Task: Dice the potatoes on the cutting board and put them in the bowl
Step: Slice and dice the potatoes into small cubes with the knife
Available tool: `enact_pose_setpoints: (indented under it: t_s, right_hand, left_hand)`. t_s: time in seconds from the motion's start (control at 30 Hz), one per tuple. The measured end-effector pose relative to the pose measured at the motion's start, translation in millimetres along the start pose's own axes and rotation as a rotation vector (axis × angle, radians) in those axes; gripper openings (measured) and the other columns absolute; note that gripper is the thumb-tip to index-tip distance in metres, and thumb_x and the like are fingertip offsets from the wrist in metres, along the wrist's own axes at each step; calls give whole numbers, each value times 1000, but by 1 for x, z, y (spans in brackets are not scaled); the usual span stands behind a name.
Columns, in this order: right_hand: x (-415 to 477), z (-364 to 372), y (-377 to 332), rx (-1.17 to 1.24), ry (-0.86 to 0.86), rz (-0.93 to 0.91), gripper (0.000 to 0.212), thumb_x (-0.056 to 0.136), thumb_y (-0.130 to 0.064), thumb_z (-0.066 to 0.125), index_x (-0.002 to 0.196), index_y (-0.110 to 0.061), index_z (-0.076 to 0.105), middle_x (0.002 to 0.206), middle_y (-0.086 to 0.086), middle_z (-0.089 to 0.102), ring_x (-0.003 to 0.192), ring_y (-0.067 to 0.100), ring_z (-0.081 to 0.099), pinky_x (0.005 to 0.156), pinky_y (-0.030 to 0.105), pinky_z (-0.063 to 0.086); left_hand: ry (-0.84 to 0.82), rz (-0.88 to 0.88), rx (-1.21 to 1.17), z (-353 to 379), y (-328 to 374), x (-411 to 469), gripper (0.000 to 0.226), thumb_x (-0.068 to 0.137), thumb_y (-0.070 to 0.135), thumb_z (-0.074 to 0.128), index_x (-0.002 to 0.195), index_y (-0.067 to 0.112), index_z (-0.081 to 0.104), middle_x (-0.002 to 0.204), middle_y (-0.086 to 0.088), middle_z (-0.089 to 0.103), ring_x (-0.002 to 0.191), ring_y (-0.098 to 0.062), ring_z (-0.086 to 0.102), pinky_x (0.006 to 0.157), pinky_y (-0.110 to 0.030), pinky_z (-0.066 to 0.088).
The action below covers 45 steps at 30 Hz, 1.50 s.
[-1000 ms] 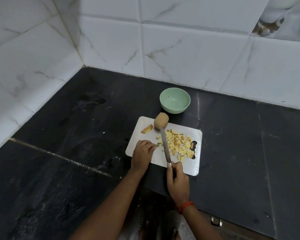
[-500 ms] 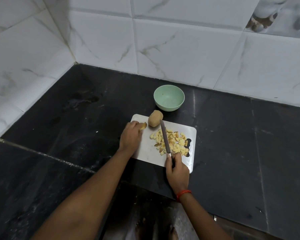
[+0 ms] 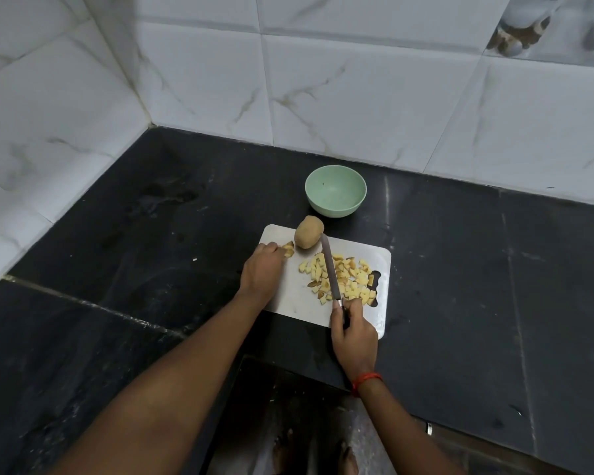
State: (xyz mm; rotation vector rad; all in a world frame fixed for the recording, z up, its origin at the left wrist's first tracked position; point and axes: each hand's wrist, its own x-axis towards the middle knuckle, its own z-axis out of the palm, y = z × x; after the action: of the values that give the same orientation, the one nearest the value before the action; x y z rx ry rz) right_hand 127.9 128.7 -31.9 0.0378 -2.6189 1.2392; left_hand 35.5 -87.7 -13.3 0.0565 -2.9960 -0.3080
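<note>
A white cutting board point(image 3: 290, 296) lies on the black counter. A whole brown potato point(image 3: 308, 232) sits at its far edge. My left hand point(image 3: 263, 269) is at the board's far left, its fingertips pinching a small potato wedge point(image 3: 288, 250). A heap of yellow potato dice point(image 3: 343, 277) covers the board's right half. My right hand point(image 3: 352, 332) grips the handle of a knife point(image 3: 330, 267), whose blade lies across the dice pointing toward the potato. A light green bowl point(image 3: 335, 190) stands just beyond the board and looks hollow inside.
White marbled wall tiles point(image 3: 357, 90) rise behind the counter and on the left, meeting in a corner. The black counter point(image 3: 134, 234) stretches left and right of the board. Its front edge has a notch near my body, with bare feet below.
My left hand moved from the board's near side up to the far left and took hold of the potato wedge. The knife hand stayed nearly still over the dice.
</note>
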Motion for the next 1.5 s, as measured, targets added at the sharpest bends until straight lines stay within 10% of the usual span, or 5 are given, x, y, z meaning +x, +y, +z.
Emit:
enact_pose_setpoints:
  t_s: [1.17, 1.5]
  right_hand:
    - [-11, 9, -31, -601, -387, -216, 23, 86, -20, 71, 90, -19, 48, 51, 1, 53, 33, 25, 47, 41, 21, 2]
    - [-30, 9, -34, -579, -295, -159, 26, 88, -22, 72, 83, -18, 46, 54, -1, 54, 33, 22, 48, 38, 21, 18]
  left_hand:
    - [163, -173, -491, 21, 16, -74, 15, 93, 20, 70, 89, 6, 72, 95, 5, 56, 95, -12, 44, 74, -28, 47]
    - [187, -176, -512, 18, 16, -75, 20, 94, 28, 71, 90, 9, 75, 93, 7, 53, 94, -7, 42, 72, -14, 36]
